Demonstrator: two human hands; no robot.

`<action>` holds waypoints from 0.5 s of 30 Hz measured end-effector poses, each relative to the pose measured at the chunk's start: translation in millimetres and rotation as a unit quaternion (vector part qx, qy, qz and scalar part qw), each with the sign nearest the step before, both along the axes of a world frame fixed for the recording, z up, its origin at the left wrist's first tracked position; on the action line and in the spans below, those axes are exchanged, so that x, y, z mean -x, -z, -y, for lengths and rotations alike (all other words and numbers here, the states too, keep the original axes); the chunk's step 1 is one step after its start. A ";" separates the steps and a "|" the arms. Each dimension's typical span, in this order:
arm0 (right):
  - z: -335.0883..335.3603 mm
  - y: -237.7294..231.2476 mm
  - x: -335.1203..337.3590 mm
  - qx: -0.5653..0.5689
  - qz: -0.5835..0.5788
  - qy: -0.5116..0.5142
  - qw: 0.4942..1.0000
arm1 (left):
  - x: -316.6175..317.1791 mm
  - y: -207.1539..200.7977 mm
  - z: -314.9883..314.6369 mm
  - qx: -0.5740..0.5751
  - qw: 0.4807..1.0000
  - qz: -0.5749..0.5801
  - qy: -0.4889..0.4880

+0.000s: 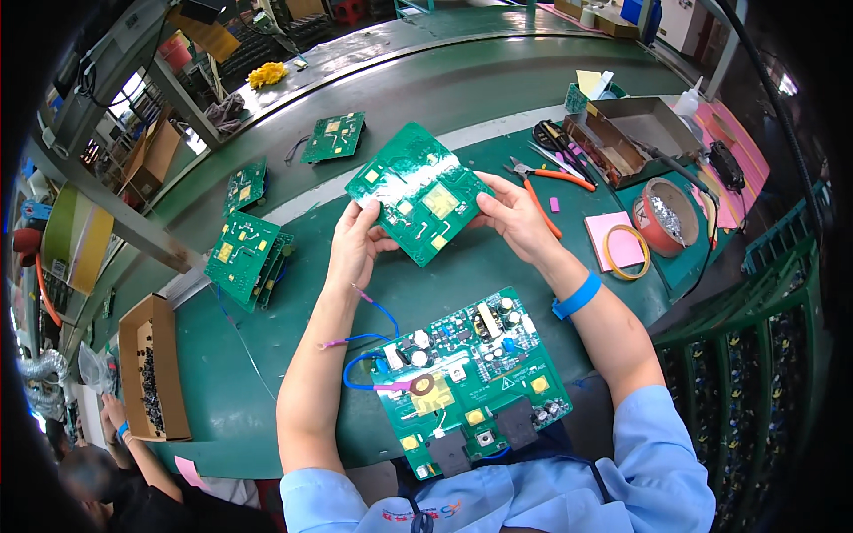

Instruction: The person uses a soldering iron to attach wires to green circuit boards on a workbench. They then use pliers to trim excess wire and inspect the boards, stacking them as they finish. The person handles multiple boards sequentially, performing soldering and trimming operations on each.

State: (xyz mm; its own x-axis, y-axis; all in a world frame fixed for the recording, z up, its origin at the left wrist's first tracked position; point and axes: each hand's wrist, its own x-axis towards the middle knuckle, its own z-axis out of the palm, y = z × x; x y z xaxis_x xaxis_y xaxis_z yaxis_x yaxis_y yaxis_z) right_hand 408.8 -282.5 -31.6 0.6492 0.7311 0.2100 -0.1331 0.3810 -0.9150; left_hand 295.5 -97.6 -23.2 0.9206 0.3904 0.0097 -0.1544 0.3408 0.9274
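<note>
A green circuit board (413, 191) is held up between my two hands, its flat side with gold pads facing me. My left hand (357, 240) pinches its left corner, thumb on top. On the right edge my right hand (511, 213) grips it, fingers partly hidden underneath. A blue band (577, 296) circles my right wrist. Below my hands, near my body, lies a second circuit board (471, 377) with its parts facing up: capacitors, a transformer and black blocks. Blue wires (359, 371) with ring ends stick out at its left.
Further boards (247, 253) stand at the left and back. Pliers (542, 169), a pink pad (613, 242), a tape roll (625, 251), a red pot (665, 213) and a metal tray (635, 133) sit at the right. A cardboard box (153, 369) of small black parts and another person's arm (142, 453) are at the left.
</note>
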 end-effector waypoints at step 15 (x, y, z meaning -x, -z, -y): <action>3.4 -3.5 0.8 -0.019 -0.013 -0.014 1.000 | 1.5 0.0 2.1 -0.049 0.998 0.015 -0.033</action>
